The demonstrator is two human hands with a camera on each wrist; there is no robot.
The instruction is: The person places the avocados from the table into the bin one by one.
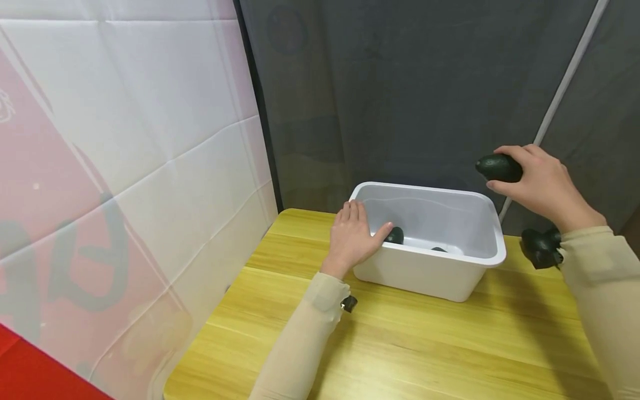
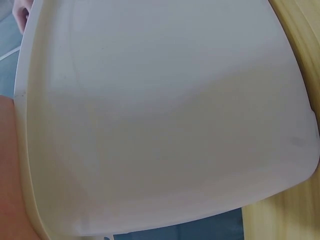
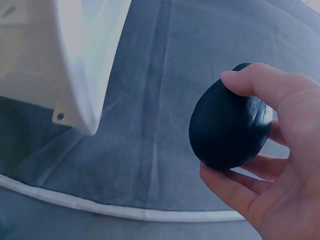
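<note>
One dark green avocado (image 1: pixel 498 168) sits in your right hand (image 1: pixel 542 189), pinched between the thumb and curled fingers (image 3: pixel 260 82) with its blunt end pointing left. You hold it in the air above and just beyond the right end of the white plastic bin (image 1: pixel 480 253), not yet over the opening. The right wrist view shows the same avocado (image 3: pixel 227 125) gripped at the fingertips, with the bin's rim (image 3: pixel 85 70) off to the left and well apart from the fruit.

Your left hand (image 1: pixel 354 238) rests on the bin's left end: the fingers lie straight and together down the outside of the short wall, and the thumb hooks over the rim into the bin, so the wall is lightly held between them. The left wrist view is filled by the bin's white outer wall (image 2: pixel 165 120), too close to show the fingers.

Inside the bin, a second avocado (image 1: pixel 395 235) lies on the floor near the left wall, just beside your thumb. A third dark shape (image 1: pixel 439 249) shows only as a sliver behind the front wall; you cannot tell what it is.

The bin stands on a yellow wooden table (image 1: pixel 400 344), toward its far edge. A dark grey curtain (image 1: pixel 400 89) hangs behind it, and a white and pink banner (image 1: pixel 125 139) runs along the table's left edge.
</note>
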